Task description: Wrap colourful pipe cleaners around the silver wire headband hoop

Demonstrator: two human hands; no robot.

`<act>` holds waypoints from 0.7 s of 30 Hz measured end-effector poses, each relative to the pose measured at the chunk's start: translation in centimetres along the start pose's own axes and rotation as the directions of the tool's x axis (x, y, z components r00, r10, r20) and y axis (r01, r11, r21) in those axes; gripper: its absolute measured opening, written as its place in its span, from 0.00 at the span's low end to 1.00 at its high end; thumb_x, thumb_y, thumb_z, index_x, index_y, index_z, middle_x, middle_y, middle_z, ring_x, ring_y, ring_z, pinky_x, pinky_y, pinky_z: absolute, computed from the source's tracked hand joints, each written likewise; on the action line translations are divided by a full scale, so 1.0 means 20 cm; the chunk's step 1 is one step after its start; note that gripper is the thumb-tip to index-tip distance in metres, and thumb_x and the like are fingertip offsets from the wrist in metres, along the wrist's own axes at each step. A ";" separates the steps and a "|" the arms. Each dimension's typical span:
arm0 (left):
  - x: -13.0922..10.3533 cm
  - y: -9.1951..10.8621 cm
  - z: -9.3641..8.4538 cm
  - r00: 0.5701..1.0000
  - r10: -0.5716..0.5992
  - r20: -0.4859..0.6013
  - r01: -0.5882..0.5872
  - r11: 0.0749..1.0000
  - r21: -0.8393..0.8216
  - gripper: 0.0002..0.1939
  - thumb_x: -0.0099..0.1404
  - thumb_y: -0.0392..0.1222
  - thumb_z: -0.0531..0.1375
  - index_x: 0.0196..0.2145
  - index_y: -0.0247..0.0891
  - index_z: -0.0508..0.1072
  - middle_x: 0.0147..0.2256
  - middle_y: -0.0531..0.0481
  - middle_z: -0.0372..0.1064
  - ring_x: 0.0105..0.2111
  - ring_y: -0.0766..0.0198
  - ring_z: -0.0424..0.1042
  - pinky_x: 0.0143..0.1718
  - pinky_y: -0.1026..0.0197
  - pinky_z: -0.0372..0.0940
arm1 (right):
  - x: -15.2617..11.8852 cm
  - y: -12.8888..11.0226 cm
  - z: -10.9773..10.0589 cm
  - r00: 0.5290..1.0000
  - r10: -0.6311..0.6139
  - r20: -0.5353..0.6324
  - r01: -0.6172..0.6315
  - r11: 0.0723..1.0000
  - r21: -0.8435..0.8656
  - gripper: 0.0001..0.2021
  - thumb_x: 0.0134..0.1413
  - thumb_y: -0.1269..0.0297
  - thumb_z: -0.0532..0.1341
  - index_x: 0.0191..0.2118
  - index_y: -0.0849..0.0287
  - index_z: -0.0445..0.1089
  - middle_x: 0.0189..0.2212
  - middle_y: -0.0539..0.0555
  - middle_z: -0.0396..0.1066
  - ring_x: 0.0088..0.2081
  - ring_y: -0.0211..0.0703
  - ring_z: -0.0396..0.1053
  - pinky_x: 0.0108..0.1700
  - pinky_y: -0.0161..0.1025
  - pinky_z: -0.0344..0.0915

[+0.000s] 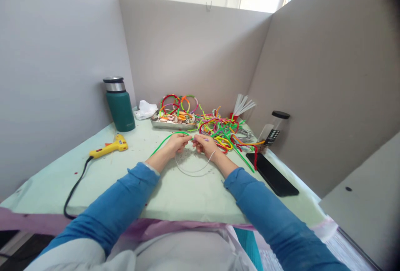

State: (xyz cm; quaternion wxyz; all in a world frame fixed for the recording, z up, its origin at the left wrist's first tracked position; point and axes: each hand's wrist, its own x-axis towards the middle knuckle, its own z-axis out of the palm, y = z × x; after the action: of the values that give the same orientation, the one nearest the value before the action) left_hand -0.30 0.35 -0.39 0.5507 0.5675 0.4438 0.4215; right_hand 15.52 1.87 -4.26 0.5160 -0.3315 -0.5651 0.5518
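Over the middle of the table, my left hand (pixel 178 143) and my right hand (pixel 204 144) meet, both with fingers pinched. A thin green cord (pixel 164 141) runs from the pinch and curves down to the left behind my left wrist. My right fingers grip a small purple piece (pixel 206 140) close to the green end. Below both hands hangs a thin white wire (pixel 195 175), bent into an open loop. The fingers hide where the wire and the coloured pieces meet. Past my right hand lies a tangled heap of coloured cords (pixel 223 127).
A yellow glue gun (pixel 109 148) with a black cable lies left, near a green bottle (pixel 121 110). Coloured rings (pixel 171 103) rest on a metal tray (pixel 168 126) of small pieces. White sticks (pixel 243 105), a clear bottle (pixel 275 127) and a black phone (pixel 271 174) are right. Grey partitions enclose the table.
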 end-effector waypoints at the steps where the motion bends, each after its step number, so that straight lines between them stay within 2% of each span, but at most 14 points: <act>1: 0.00 0.00 0.00 1.000 -0.001 -0.002 0.001 1.000 -0.002 0.19 0.50 0.51 0.67 0.24 0.37 0.63 0.17 0.61 0.52 0.12 0.78 0.43 0.14 0.67 0.36 | 0.00 0.00 0.00 1.000 0.003 0.000 -0.003 1.000 -0.005 0.22 0.41 0.44 0.66 0.28 0.62 0.70 0.20 0.51 0.70 0.15 0.30 0.59 0.17 0.30 0.54; 7: -0.01 0.00 -0.01 1.000 0.000 0.023 0.001 0.999 -0.046 0.17 0.49 0.48 0.67 0.23 0.37 0.62 0.16 0.61 0.49 0.12 0.78 0.43 0.14 0.66 0.36 | -0.02 -0.02 0.02 1.000 0.012 -0.002 -0.012 0.999 -0.036 0.19 0.41 0.47 0.66 0.25 0.62 0.70 0.20 0.50 0.70 0.15 0.30 0.59 0.17 0.31 0.53; 11: 0.00 0.01 -0.02 0.995 -0.076 0.058 0.080 0.995 -0.065 0.13 0.50 0.44 0.64 0.23 0.37 0.63 0.14 0.61 0.49 0.11 0.77 0.41 0.14 0.66 0.36 | -0.03 -0.02 0.02 1.000 -0.011 0.022 0.012 0.997 -0.073 0.17 0.41 0.50 0.67 0.25 0.62 0.71 0.20 0.50 0.70 0.16 0.30 0.59 0.18 0.31 0.53; 14: 0.00 0.00 -0.02 0.993 -0.113 0.026 0.114 0.993 -0.031 0.12 0.52 0.43 0.63 0.22 0.36 0.63 0.14 0.60 0.51 0.10 0.77 0.42 0.13 0.66 0.37 | -0.03 -0.02 0.01 0.998 -0.038 0.042 0.043 0.994 -0.102 0.16 0.42 0.51 0.66 0.26 0.62 0.71 0.20 0.50 0.70 0.16 0.30 0.59 0.19 0.31 0.52; 16: 0.01 -0.01 -0.01 0.997 -0.081 -0.017 0.081 0.997 0.001 0.12 0.52 0.45 0.63 0.23 0.36 0.64 0.14 0.59 0.54 0.10 0.77 0.44 0.13 0.66 0.39 | -0.02 -0.01 0.01 0.998 -0.044 0.034 0.047 0.993 -0.106 0.16 0.43 0.51 0.66 0.26 0.62 0.71 0.19 0.50 0.70 0.16 0.30 0.59 0.18 0.31 0.52; 21: 0.04 -0.05 -0.01 0.984 0.101 -0.144 -0.087 0.991 0.102 0.13 0.52 0.47 0.64 0.25 0.34 0.67 0.21 0.54 0.65 0.11 0.75 0.52 0.13 0.66 0.49 | -0.01 -0.01 0.01 0.999 -0.022 -0.024 0.020 0.997 -0.077 0.15 0.42 0.53 0.66 0.24 0.62 0.71 0.19 0.50 0.69 0.15 0.31 0.59 0.17 0.31 0.51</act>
State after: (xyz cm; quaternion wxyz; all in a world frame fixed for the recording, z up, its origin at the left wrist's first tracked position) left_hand -0.26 1.12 -1.42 0.4677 0.5803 0.4762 0.4665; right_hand 15.33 1.60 -4.12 0.5156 -0.3519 -0.5829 0.5202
